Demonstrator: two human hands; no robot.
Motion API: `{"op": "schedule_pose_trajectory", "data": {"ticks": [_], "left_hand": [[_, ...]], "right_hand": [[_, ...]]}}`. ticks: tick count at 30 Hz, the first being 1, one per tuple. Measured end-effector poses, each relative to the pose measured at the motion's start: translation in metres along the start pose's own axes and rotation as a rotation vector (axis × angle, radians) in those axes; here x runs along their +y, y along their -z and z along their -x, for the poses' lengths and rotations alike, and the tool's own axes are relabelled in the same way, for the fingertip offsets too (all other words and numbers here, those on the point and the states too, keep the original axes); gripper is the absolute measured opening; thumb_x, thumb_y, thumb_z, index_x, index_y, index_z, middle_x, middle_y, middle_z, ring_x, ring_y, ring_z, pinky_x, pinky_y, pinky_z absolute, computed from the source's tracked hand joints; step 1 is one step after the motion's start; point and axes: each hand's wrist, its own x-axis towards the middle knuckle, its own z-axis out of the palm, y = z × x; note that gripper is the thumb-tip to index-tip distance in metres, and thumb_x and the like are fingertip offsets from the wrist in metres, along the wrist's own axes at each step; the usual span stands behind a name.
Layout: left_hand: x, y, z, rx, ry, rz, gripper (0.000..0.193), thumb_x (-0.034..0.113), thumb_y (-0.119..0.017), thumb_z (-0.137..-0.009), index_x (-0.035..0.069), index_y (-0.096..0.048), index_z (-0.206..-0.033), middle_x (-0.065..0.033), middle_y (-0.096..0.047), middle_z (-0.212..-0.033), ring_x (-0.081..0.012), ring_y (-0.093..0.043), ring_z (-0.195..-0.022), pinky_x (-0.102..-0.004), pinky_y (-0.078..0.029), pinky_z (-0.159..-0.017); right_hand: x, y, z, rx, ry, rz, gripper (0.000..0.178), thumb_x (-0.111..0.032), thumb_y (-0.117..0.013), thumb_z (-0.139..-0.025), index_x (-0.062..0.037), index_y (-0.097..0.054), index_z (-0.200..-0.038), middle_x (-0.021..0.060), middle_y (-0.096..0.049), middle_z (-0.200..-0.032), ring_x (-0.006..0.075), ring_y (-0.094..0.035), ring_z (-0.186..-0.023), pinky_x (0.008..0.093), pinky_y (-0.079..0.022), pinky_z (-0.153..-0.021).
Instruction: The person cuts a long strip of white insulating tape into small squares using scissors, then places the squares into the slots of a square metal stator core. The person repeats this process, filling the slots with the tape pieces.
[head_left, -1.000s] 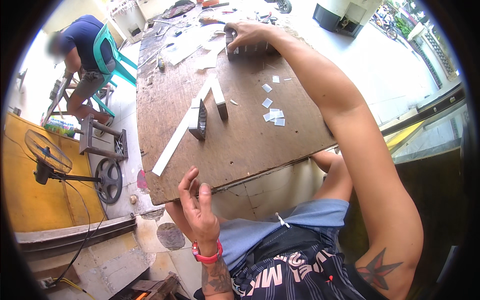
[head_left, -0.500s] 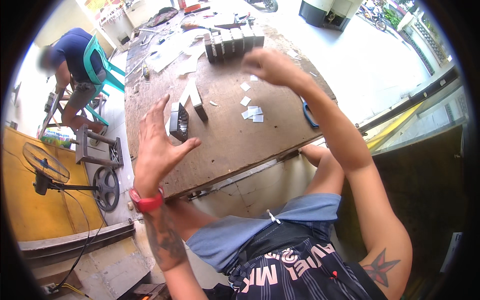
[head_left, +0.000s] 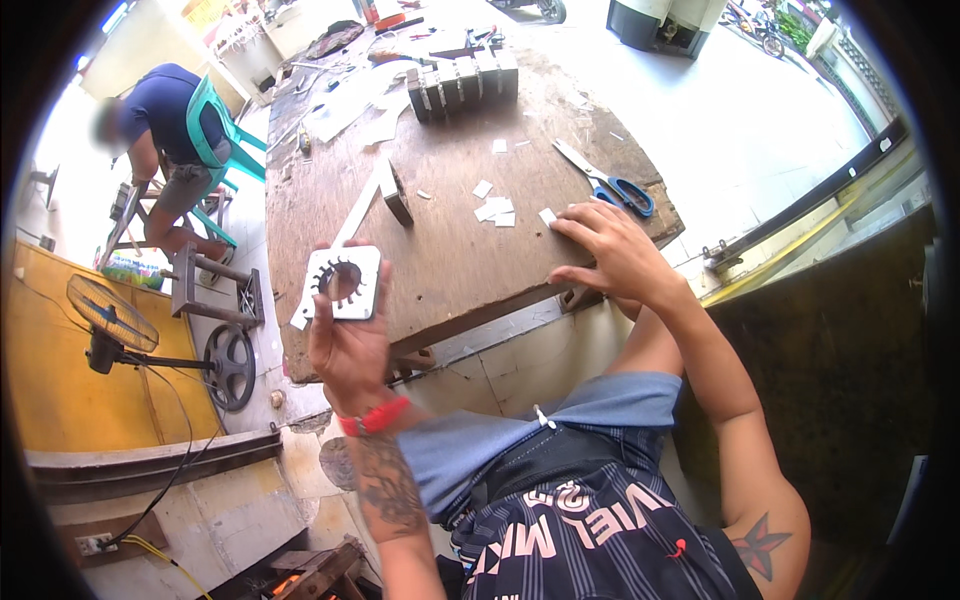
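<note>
My left hand (head_left: 352, 345) holds up a square stator core (head_left: 369, 285) with a round slotted hole, its pale face turned upward. The fingers and thumb grip its sides and lower edge. At the table's near right, my right hand (head_left: 615, 250) has its thumb and fingers apart. Its fingertips reach the edge of a small white paper piece (head_left: 546, 217), and I cannot tell whether they press on it. More small white pieces (head_left: 494, 209) lie to the left. Beyond that hand are blue-handled scissors (head_left: 629, 196) with their blades pointing away.
A second dark block (head_left: 396, 194) stands on the wooden table (head_left: 460, 265) beside a long white paper strip (head_left: 358, 212). A row of stator cores (head_left: 463, 88) stands farther back, with scattered tools and paper beyond. A person (head_left: 170, 130) sits at the left near a fan (head_left: 112, 315).
My left hand has picked up the stator core from the table and turned its face upward. My right hand has moved from near the row of cores down to the small paper pieces.
</note>
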Motion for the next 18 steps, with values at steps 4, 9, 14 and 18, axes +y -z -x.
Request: {"op": "schedule_pose_trajectory", "data": {"ticks": [4,9,14,18], "left_hand": [[-0.034,-0.009,0.050,0.213,0.111,0.244,0.099,0.070,-0.060,-0.095,-0.006,-0.039,-0.155,-0.0283,-0.056,-0.140,-0.0441,-0.051,-0.139,-0.0679,-0.031,-0.124],[-0.061,-0.021,0.072,0.260,0.118,0.179,0.083,0.065,-0.043,-0.105,-0.003,-0.046,-0.152,-0.0220,-0.060,-0.135,-0.0373,-0.056,-0.129,-0.0601,-0.041,-0.118],[-0.075,-0.038,0.081,0.255,0.019,-0.033,0.075,0.058,-0.038,-0.107,-0.003,-0.046,-0.151,-0.0188,-0.062,-0.130,-0.0314,-0.058,-0.124,-0.0507,-0.044,-0.114],[-0.074,-0.048,0.086,0.289,0.016,-0.146,0.074,0.057,-0.035,-0.108,-0.001,-0.044,-0.153,-0.0189,-0.061,-0.129,-0.0300,-0.057,-0.124,-0.0467,-0.043,-0.113]], "right_hand": [[-0.010,0.007,0.025,0.022,0.117,-0.039,0.035,-0.019,-0.082,-0.085,-0.0083,-0.070,-0.116,0.0092,-0.069,-0.114,0.0289,-0.065,-0.117,0.0437,-0.047,-0.111],[-0.046,-0.001,0.032,0.172,-0.054,-0.280,0.020,-0.007,-0.077,-0.091,-0.0067,-0.068,-0.109,0.0095,-0.070,-0.098,0.0276,-0.070,-0.098,0.0423,-0.055,-0.093],[-0.114,-0.012,0.024,0.275,-0.179,-0.822,0.025,0.001,-0.072,-0.093,-0.0045,-0.071,-0.117,0.0126,-0.070,-0.100,0.0269,-0.071,-0.089,0.0373,-0.059,-0.079],[-0.144,-0.010,0.010,0.236,-0.033,-0.862,0.035,-0.001,-0.076,-0.090,-0.0058,-0.070,-0.124,0.0128,-0.070,-0.101,0.0291,-0.071,-0.090,0.0383,-0.059,-0.080]]}}
